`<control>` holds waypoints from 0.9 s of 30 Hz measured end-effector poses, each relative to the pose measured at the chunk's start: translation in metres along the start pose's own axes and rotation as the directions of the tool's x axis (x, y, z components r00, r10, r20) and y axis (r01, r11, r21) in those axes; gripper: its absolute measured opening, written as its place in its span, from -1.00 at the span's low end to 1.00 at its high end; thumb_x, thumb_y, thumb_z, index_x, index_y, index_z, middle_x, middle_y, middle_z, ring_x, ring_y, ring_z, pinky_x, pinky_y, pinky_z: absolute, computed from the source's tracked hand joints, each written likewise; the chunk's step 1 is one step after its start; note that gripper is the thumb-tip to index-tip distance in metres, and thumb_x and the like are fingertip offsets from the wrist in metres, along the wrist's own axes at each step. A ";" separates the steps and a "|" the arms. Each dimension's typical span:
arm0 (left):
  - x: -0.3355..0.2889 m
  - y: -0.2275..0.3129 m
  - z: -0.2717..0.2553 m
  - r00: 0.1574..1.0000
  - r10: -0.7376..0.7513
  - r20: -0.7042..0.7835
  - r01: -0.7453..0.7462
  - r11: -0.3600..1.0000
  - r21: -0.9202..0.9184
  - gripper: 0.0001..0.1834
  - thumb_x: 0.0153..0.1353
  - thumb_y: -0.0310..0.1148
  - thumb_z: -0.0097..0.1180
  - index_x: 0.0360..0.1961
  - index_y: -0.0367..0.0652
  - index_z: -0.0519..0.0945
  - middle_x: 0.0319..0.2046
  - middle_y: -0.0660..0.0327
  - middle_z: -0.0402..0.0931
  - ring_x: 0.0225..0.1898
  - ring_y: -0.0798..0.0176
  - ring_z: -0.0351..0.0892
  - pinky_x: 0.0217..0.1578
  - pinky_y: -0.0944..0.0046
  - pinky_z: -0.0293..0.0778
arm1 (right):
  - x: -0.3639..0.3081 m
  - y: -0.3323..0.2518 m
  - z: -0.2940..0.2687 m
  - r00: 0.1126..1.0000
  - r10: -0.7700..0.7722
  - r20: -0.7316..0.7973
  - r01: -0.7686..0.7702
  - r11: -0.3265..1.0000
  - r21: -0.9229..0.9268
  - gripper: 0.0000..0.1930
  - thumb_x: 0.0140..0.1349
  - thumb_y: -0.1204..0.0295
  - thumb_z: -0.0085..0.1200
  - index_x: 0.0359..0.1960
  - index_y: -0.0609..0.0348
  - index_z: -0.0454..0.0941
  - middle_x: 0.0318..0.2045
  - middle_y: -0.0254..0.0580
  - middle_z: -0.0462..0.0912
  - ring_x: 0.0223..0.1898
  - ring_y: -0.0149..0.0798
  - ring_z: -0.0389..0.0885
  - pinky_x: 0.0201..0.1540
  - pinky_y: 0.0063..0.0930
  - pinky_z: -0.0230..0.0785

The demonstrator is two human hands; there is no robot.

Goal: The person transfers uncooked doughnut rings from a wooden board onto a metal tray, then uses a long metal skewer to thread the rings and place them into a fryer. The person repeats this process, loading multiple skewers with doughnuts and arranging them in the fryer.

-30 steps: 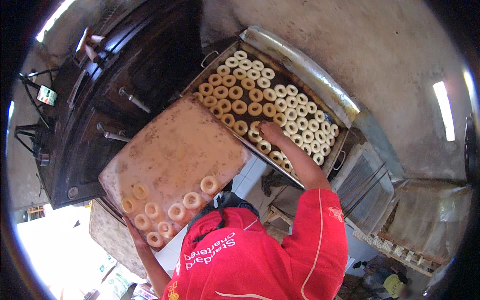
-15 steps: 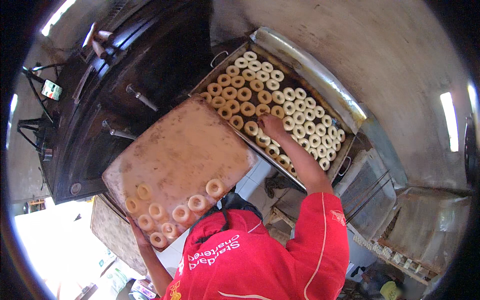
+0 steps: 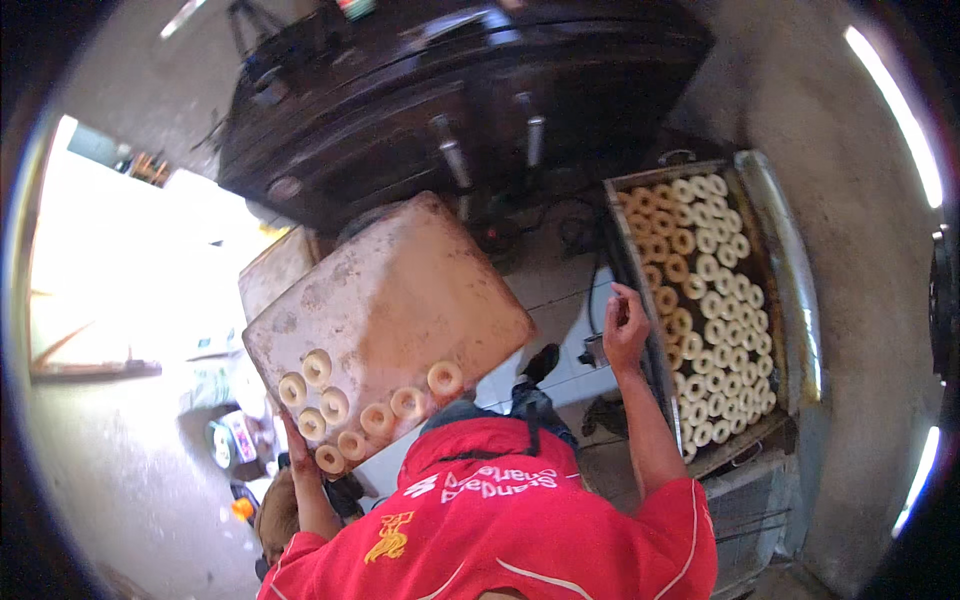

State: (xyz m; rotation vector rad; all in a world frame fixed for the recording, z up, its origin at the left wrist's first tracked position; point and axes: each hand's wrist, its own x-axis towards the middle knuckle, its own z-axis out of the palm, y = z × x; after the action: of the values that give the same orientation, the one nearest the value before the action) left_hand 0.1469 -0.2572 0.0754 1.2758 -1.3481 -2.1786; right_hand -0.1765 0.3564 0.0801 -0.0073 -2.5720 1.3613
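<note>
My left hand (image 3: 297, 440) grips the lower left edge of a flat, worn brown tray (image 3: 400, 280), its fingers partly hidden beneath. Several pale dough rings (image 3: 376, 419) lie along the tray's near side and left corner. My right hand (image 3: 627, 328) hangs in the air between the tray and a frying vat (image 3: 655, 400). Its fingers are loosely curled, with a gap at the thumb, and I see nothing in them. In the vat float many doughnuts (image 3: 708, 268), browner at the far left and paler along the right.
A dark oven-like cabinet (image 3: 400, 130) with two metal handles stands beyond the tray. Another brown tray (image 3: 275, 270) leans behind mine at the left. White floor tiles (image 3: 570, 375) and my shoe (image 3: 541, 364) show between tray and vat. A curved metal guard (image 3: 785, 270) edges the vat.
My right hand has drawn back from over the vat toward the tray. The view has turned, so the vat now sits farther right. My left hand still holds the tray.
</note>
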 end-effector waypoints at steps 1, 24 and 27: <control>-0.002 -0.002 -0.031 0.998 0.026 -0.053 -0.027 0.999 -0.018 -0.23 0.58 0.25 -0.25 0.54 -0.11 0.22 0.44 0.10 0.35 0.41 0.03 0.40 0.40 -0.04 0.40 | -0.021 -0.005 0.014 1.000 0.006 0.028 -0.005 1.000 -0.029 -0.78 0.49 0.43 0.08 0.07 0.17 0.64 -0.28 -0.19 0.72 -0.41 -0.30 0.59 -0.33 -0.34 0.45; 0.152 -0.096 -0.246 0.910 -0.228 -0.346 0.058 0.897 -0.438 -0.40 0.48 -0.16 0.11 0.43 -0.23 0.37 0.32 0.00 0.47 0.26 -0.02 0.54 0.24 -0.07 0.55 | -0.201 -0.071 0.496 0.830 0.556 0.040 -0.487 0.759 -0.433 -0.56 0.32 0.18 0.25 0.13 0.13 0.51 0.01 0.11 0.63 0.07 0.11 0.65 0.00 0.04 0.61; 0.184 -0.096 -0.215 0.906 -0.155 -0.394 0.123 0.987 -0.104 -0.40 0.51 -0.10 0.07 0.43 -0.22 0.38 0.33 -0.02 0.45 0.27 -0.05 0.51 0.24 -0.05 0.52 | -0.188 -0.045 0.524 0.833 0.509 -0.218 -0.551 0.725 -0.414 -0.58 0.32 0.22 0.22 0.13 0.15 0.54 0.00 0.09 0.65 0.05 0.13 0.67 0.00 0.07 0.61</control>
State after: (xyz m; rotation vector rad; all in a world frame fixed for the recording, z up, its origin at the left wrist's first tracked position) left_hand 0.2323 -0.4457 -0.1396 1.7183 -1.0255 -1.8856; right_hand -0.0964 -0.1171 -0.2049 -0.9380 -2.8618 0.7982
